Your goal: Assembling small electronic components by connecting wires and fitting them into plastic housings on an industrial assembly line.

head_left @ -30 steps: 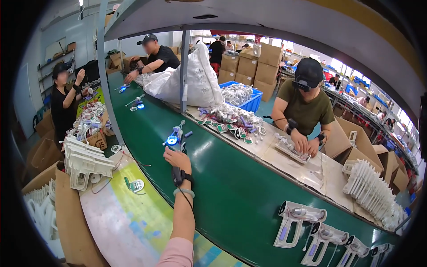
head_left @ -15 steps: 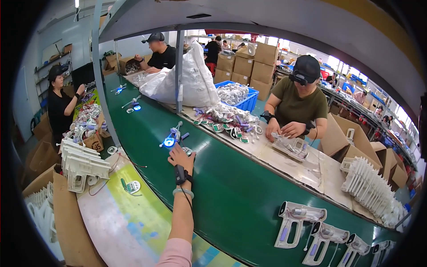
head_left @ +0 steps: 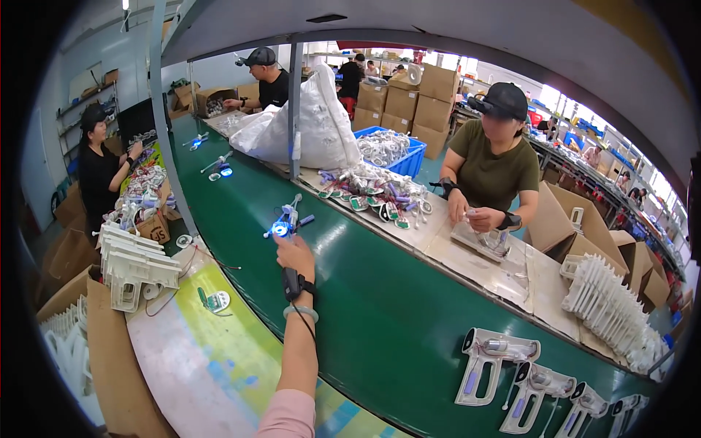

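Note:
My left hand [head_left: 296, 259] reaches over the green belt [head_left: 380, 292], with a black device and a pale bangle on its wrist. The fingers look curled, and their tips meet the near edge of a blue-glowing round light [head_left: 280, 229]. The hand covers whatever may lie between the fingers. Joined to the light is a small assembly of white plastic parts [head_left: 293, 206], with a purple cylinder [head_left: 307, 219] beside it. No part of my right hand shows.
Several white handheld housings [head_left: 496, 358] lie at the belt's near right. Across the belt, a person [head_left: 496, 157] handles parts near a pile of circuit boards [head_left: 376, 197]. White frames [head_left: 135, 266] are stacked at left. A grey post [head_left: 295, 109] rises beyond the belt.
My left hand has drawn its fingers in beside the glowing light. The green-and-white board seen by its fingertips is now out of sight. The person opposite has raised their head.

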`<state>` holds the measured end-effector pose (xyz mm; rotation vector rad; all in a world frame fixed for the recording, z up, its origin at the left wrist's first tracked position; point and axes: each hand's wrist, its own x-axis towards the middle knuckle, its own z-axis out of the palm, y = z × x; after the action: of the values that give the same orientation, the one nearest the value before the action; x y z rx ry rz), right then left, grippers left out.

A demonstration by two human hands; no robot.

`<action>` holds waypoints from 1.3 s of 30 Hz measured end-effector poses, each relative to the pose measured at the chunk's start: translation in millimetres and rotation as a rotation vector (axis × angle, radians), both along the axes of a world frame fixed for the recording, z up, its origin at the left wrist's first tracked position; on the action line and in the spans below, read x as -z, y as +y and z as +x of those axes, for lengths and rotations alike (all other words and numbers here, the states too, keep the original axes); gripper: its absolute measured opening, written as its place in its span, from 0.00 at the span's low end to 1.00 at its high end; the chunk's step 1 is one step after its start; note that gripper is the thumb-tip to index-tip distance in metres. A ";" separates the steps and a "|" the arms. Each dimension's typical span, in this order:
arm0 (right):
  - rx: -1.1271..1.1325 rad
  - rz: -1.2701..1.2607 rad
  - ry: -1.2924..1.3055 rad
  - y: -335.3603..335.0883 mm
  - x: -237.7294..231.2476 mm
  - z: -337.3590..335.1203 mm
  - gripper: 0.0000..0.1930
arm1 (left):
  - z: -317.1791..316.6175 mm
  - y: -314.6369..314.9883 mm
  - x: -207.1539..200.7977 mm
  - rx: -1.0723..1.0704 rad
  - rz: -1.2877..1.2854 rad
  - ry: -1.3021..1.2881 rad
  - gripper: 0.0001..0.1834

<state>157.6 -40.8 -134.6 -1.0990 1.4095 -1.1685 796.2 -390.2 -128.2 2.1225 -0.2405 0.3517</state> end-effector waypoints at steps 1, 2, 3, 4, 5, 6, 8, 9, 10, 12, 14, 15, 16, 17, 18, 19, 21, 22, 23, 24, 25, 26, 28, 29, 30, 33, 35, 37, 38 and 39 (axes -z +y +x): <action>0.000 -0.044 -0.038 0.4 9.7 -4.7 0.08 | 2.8 2.3 2.6 -0.061 -0.196 -0.040 0.35; 0.002 -0.087 -0.074 1.2 19.2 -9.5 0.09 | 4.7 3.7 5.9 -0.119 -0.392 -0.079 0.33; 0.005 -0.131 -0.111 1.8 27.3 -13.8 0.09 | 5.9 4.0 9.2 -0.176 -0.354 -0.155 0.33; 0.009 -0.174 -0.149 2.9 32.1 -14.2 0.09 | 8.6 5.0 14.3 -0.175 -0.355 -0.160 0.33; 0.009 -0.174 -0.154 4.3 36.0 -14.6 0.09 | 10.7 5.9 19.6 -0.224 -0.283 -0.247 0.32; 0.008 -0.165 -0.172 5.9 39.4 -14.7 0.10 | 13.1 7.1 24.7 -0.273 -0.210 -0.335 0.32; -0.002 -0.153 -0.200 5.8 40.7 -14.1 0.10 | 26.5 12.4 40.5 -0.249 -0.172 -0.364 0.29; -0.019 -0.152 -0.185 5.1 38.2 -13.8 0.11 | 33.2 15.1 46.3 -0.222 -0.134 -0.387 0.26; -0.022 -0.155 -0.162 4.9 36.4 -12.7 0.11 | 27.0 11.4 42.0 -0.214 -0.137 -0.385 0.26; -0.023 -0.173 -0.154 3.9 36.1 -11.8 0.11 | 14.7 7.0 33.9 -0.153 -0.319 -0.244 0.19; -0.030 -0.189 -0.147 2.8 34.7 -10.9 0.11 | 0.7 9.5 18.0 -0.151 -0.345 -0.181 0.17; -0.039 -0.224 -0.151 0.9 33.5 -8.9 0.11 | -4.2 9.2 12.9 -0.151 -0.370 -0.118 0.16; -0.055 -0.258 -0.160 -1.8 32.3 -6.7 0.11 | -2.5 11.9 12.4 -0.154 -0.369 -0.122 0.16; -0.070 -0.293 -0.169 -4.5 31.2 -4.4 0.11 | -0.7 14.5 12.0 -0.143 -0.347 -0.105 0.16; -0.084 -0.328 -0.178 -6.8 30.5 -2.3 0.11 | 0.7 16.3 11.3 -0.131 -0.325 -0.088 0.15; -0.097 -0.363 -0.186 -7.2 30.2 -1.3 0.11 | 1.0 16.4 12.9 -0.131 -0.325 -0.090 0.15; -0.096 -0.332 -0.183 -4.2 34.1 -3.3 0.10 | 1.1 15.2 14.5 -0.127 -0.264 -0.139 0.15; -0.095 -0.300 -0.176 -2.0 35.4 -4.5 0.10 | -0.5 13.4 14.9 -0.124 -0.266 -0.141 0.15; -0.091 -0.304 -0.179 -0.9 36.7 -4.7 0.10 | -2.3 10.8 14.3 -0.113 -0.316 -0.144 0.16; -0.086 -0.305 -0.191 -0.1 37.8 -4.3 0.10 | -4.1 8.2 12.8 -0.101 -0.367 -0.147 0.17; -0.080 -0.308 -0.205 1.3 39.4 -3.8 0.10 | -3.6 5.2 15.9 -0.094 -0.374 -0.152 0.17; -0.093 -0.297 -0.210 -0.2 38.0 -2.7 0.10 | 7.7 11.9 28.6 -0.084 -0.387 -0.197 0.17; -0.098 -0.263 -0.237 0.1 36.6 -1.1 0.10 | 26.5 21.3 49.6 -0.076 -0.402 -0.249 0.16; -0.097 -0.266 -0.244 1.8 36.1 -2.1 0.10 | 30.5 23.0 54.1 0.009 -0.549 -0.157 0.16; -0.107 -0.177 -0.270 2.3 35.1 -4.9 0.10 | 34.9 25.5 58.5 0.095 -0.693 -0.063 0.17; -0.123 0.081 -0.333 -4.6 29.0 -16.3 0.09 | 24.9 23.7 52.6 0.203 -0.862 0.052 0.17; -0.160 0.257 -0.379 -12.3 20.7 -26.4 0.09 | 32.6 35.8 51.6 0.265 -0.977 0.213 0.18; -0.211 0.441 -0.423 -14.1 9.8 -31.9 0.09 | 43.3 45.6 54.9 0.266 -1.004 0.286 0.17; -0.217 0.442 -0.429 -9.8 -3.8 -17.2 0.09 | 43.6 48.0 53.0 0.281 -1.027 0.382 0.17; -0.158 0.072 -0.265 -5.2 -23.4 11.5 0.08 | 38.7 49.2 48.5 0.231 -0.992 0.394 0.17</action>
<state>169.1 -46.0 -111.2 -0.9484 1.1311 -1.0968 834.9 -341.0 -176.7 1.1285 -0.0498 -0.0945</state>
